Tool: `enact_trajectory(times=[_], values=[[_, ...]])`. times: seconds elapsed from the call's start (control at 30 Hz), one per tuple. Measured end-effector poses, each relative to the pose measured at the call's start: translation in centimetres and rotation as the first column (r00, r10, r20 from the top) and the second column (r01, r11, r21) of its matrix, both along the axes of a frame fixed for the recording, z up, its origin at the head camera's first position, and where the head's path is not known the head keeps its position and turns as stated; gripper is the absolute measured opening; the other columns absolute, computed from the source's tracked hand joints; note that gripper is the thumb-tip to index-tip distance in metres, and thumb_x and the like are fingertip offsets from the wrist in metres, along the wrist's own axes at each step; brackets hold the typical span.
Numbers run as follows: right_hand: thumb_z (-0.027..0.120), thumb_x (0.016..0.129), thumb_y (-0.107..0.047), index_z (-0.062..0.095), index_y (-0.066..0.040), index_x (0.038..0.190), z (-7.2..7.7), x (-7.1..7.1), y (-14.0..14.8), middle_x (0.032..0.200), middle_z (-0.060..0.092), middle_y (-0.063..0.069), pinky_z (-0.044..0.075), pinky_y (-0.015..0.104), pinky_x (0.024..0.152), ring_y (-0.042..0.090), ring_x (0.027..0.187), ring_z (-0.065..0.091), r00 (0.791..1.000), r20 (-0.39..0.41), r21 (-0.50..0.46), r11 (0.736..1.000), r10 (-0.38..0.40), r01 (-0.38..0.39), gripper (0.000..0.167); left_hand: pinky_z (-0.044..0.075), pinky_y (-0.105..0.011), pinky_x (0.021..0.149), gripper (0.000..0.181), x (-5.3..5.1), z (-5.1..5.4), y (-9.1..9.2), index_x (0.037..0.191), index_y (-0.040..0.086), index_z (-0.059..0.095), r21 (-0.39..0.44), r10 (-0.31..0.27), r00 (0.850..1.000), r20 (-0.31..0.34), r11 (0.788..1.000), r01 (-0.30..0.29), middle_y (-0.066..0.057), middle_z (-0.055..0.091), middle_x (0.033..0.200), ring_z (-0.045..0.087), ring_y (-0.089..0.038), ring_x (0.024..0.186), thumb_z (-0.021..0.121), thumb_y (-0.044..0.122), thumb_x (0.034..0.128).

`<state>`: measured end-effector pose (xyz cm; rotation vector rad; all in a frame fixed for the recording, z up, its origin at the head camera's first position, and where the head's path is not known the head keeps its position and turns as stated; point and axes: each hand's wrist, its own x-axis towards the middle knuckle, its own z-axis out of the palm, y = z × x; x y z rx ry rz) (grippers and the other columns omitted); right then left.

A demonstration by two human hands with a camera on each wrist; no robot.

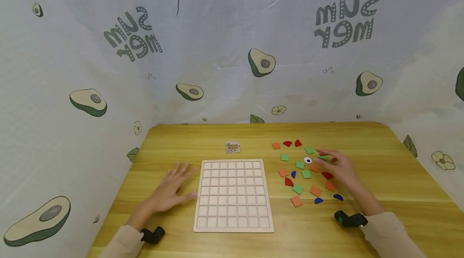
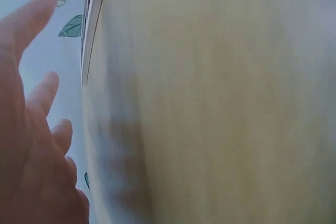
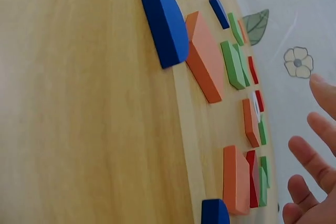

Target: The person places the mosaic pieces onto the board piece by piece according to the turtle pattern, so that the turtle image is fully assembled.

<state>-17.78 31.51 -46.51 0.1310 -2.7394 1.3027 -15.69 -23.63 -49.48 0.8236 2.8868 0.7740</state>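
- Two bare hands are working over a wood-grain table (image 1: 380, 157); neither is holding a piece as far as the views are showing.
- Right hand (image 1: 338, 167) is hovering over the scattered pieces, thumb and fingers standing apart; a green square tile (image 1: 323, 157) is showing between them in the head view, contact cannot be told.
- Left hand (image 1: 170, 189) is spreading its fingers wide beside the left rim of the wooden grid board (image 1: 233, 195); whether it is touching the table cannot be told.
- Orange square tiles (image 1: 296, 201), more green ones, fan-shaped red pieces (image 1: 288, 182), blue half-discs (image 1: 338, 197) and one white eye disc (image 1: 308, 160) are lying right of the board; a small printed card (image 1: 233, 147) is lying beyond its far rim.
- Step in hand, judging by pose: picking from the scatter. Board cells are all showing bare wood, so placing seems not yet begun.
- Next move seems to be calling for a fingertip pinch on thin side edges, since pieces are lying flat; a wide grip would be risking the eye disc and a nearby orange tile.
- Bare wood is running between board and scatter, leaving a lane for carrying, and more is stretching along the board's near side.
- Far table edge is running behind the card, close to the printed cloth (image 1: 224, 48).
- Right wrist camera (image 1: 349, 220) is hanging near one blue half-disc; a low sweep could be knocking it.
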Motion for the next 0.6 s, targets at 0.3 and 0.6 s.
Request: enact_trajectory(times=[0.3, 0.6], values=[[0.071, 0.095, -0.024, 0.064, 0.004, 0.128, -0.8, -0.8, -0.5, 0.111, 0.062, 0.022, 0.039, 0.027, 0.062, 0.022, 0.082, 0.043, 0.998, -0.055, 0.044, 0.999, -0.016, 0.018, 0.044, 0.004, -0.068, 0.114, 0.079, 0.6, -0.6, 0.7, 0.158, 0.024, 0.032, -0.016, -0.017, 1.000, 0.007, 1.000, 0.017, -0.013, 0.016, 0.164, 0.006, -0.045, 0.148, 0.061, 0.057, 0.0928], [0.073, 0.093, -0.021, 0.066, 0.006, 0.124, -1.5, -1.5, -0.4, 0.103, 0.059, 0.019, 0.039, 0.027, 0.061, 0.022, 0.079, 0.044, 0.999, -0.029, 0.062, 0.998, -0.016, 0.018, 0.042, 0.004, -0.068, 0.114, 0.079, 1.0, -1.0, 1.0, 0.158, 0.027, 0.034, -0.044, -0.013, 1.000, -0.021, 0.999, 0.012, -0.012, 0.017, 0.164, 0.007, -0.044, 0.148, 0.061, 0.061, 0.0912]])
